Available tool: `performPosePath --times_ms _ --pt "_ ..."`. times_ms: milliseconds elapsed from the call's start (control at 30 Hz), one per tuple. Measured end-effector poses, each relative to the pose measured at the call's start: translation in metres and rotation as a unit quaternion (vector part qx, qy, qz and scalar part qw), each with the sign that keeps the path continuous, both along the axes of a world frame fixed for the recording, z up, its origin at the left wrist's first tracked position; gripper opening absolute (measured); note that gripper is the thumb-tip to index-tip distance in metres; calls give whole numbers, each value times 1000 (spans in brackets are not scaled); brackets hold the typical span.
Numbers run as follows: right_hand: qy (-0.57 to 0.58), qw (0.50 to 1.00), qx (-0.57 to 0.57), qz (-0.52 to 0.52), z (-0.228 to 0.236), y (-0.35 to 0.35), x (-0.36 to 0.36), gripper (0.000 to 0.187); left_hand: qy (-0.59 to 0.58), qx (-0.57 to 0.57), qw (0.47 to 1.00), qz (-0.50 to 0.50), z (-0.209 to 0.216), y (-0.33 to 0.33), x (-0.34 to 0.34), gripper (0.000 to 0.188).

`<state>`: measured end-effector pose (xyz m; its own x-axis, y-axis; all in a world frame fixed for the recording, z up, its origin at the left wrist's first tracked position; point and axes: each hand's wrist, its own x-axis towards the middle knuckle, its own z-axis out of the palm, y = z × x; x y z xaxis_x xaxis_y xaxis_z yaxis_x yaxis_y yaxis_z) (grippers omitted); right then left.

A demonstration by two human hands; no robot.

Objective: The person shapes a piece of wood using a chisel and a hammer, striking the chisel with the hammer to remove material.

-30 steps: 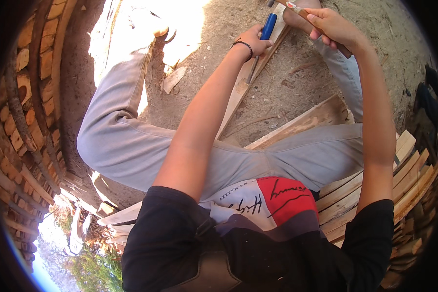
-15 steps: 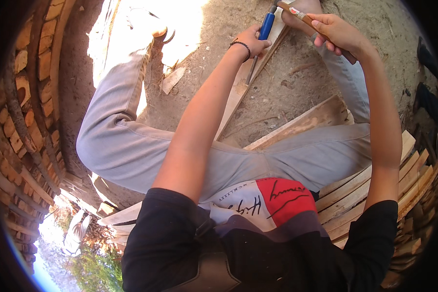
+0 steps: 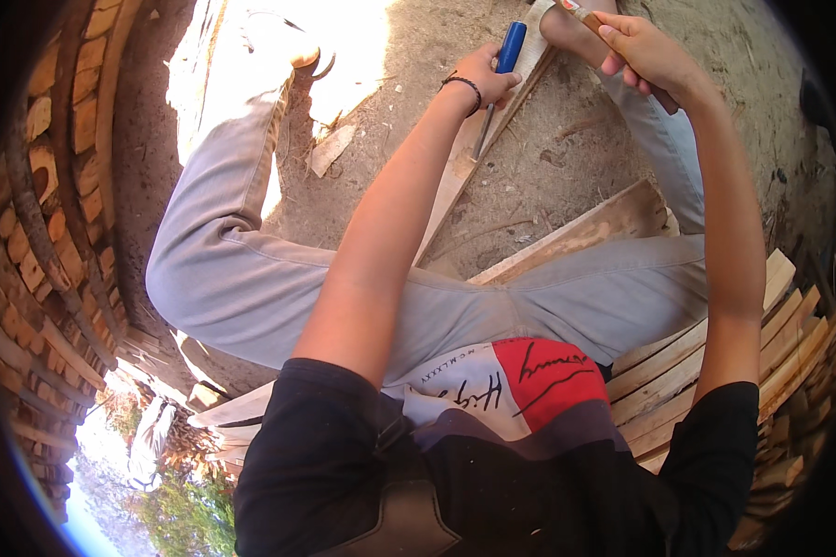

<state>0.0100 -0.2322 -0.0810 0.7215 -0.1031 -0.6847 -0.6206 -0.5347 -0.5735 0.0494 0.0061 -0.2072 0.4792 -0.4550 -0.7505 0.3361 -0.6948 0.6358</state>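
My left hand is closed round a chisel with a blue handle. Its metal shaft slants down to a long, pale wooden plank, the tip at or just over the surface. In my right hand is a hammer, gripped by its brown wooden handle. The hammer's head lies beyond the top edge of the picture. The plank runs between my spread legs, its far end beside my bare right foot.
Another board lies by my right thigh. Several stacked planks are at the lower right. Piled wood pieces rise along the left. A flat wood chip rests on the dirt ground.
The hammer has lifted away from the top of the chisel, and its head has passed out of the picture. My left hand and the chisel have barely moved.
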Motion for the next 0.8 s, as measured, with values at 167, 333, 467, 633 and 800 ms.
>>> performPosePath --times_ms 167,333,467,633,800 --pt "-12 993 60 -100 13 4 -1 38 3 2 1000 27 6 7 -1 62" --pt "-95 983 88 -132 45 20 -26 44 -40 -43 995 83 27 35 -4 70" --pt "-149 978 64 -128 45 37 -74 49 -193 -73 966 153 56 57 -17 48" --pt "-151 970 102 -162 39 49 -130 50 -151 -170 868 442 97 84 -58 62" --pt "-137 966 129 -180 36 66 -157 52 -102 -103 825 547 97 95 -98 61"
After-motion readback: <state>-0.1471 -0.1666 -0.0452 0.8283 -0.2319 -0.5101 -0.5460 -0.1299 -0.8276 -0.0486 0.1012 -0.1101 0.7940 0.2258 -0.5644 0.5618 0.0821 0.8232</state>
